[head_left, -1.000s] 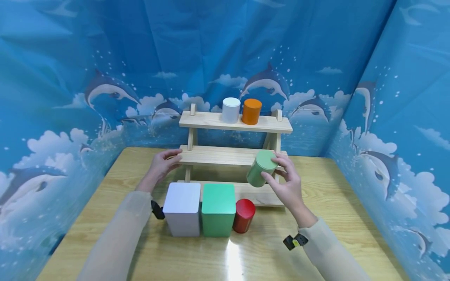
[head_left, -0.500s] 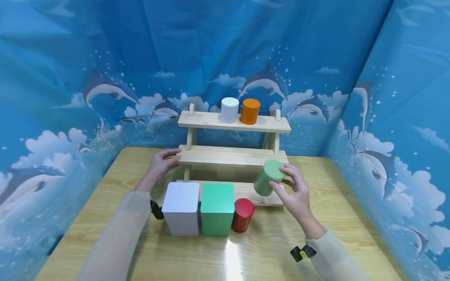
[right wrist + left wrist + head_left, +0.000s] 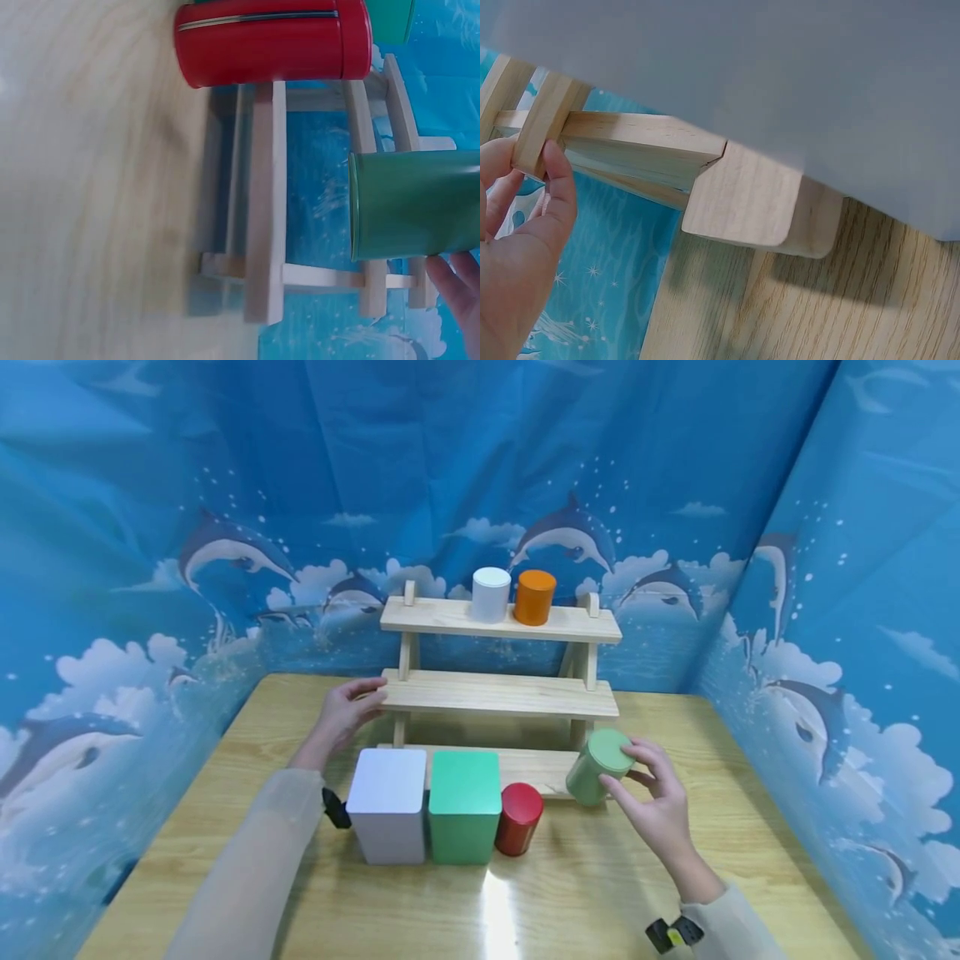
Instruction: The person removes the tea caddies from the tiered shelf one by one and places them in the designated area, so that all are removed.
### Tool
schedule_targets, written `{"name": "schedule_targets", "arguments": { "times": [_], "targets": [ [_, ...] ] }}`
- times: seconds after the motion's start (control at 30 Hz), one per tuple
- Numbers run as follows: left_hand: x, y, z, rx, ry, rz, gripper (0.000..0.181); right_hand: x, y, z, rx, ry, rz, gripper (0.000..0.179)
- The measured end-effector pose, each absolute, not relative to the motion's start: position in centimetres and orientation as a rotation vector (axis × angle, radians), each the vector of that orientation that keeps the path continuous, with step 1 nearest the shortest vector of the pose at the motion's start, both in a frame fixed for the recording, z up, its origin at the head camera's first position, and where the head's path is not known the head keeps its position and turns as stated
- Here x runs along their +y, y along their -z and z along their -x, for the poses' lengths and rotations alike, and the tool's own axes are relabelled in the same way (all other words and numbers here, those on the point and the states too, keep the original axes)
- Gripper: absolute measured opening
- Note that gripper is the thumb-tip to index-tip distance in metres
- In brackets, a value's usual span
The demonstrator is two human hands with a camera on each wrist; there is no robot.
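My right hand [image 3: 660,806] grips a green canister [image 3: 597,768] near its lid, tilted and held in front of the right end of the lowest board. The right wrist view shows the canister [image 3: 416,202] raised off the table, fingertips at its side. My left hand [image 3: 339,722] pinches the left end of the middle board of a three-tier wooden display shelf [image 3: 495,692]. In the left wrist view, thumb and fingers lie on both sides of that board end [image 3: 547,124]. A white canister [image 3: 491,597] and an orange canister [image 3: 535,599] stand on the top board.
A white box [image 3: 387,802], a green box [image 3: 465,806] and a red canister [image 3: 519,818] stand in a row before the shelf, hiding part of its lowest board. Blue dolphin-printed cloth [image 3: 465,460] hangs behind and on both sides of the wooden table [image 3: 585,902].
My right hand has moved the green canister down and to the right, from before the middle board to the lowest board's right end. My left hand stays on the shelf.
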State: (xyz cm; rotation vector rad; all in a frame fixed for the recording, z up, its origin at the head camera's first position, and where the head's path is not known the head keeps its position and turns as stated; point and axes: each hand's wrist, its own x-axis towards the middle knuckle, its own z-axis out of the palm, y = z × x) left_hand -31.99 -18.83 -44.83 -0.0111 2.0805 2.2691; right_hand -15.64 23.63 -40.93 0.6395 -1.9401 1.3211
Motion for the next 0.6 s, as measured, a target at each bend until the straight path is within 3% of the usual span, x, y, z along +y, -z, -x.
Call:
{"name": "schedule_targets", "arguments": {
  "times": [0.6],
  "targets": [
    [-18.7,44.7,32.0,2.107,-2.244,0.029,0.047,24.1,44.0,13.3,-2.053,-1.405,-0.640,0.052]
  ]
}}
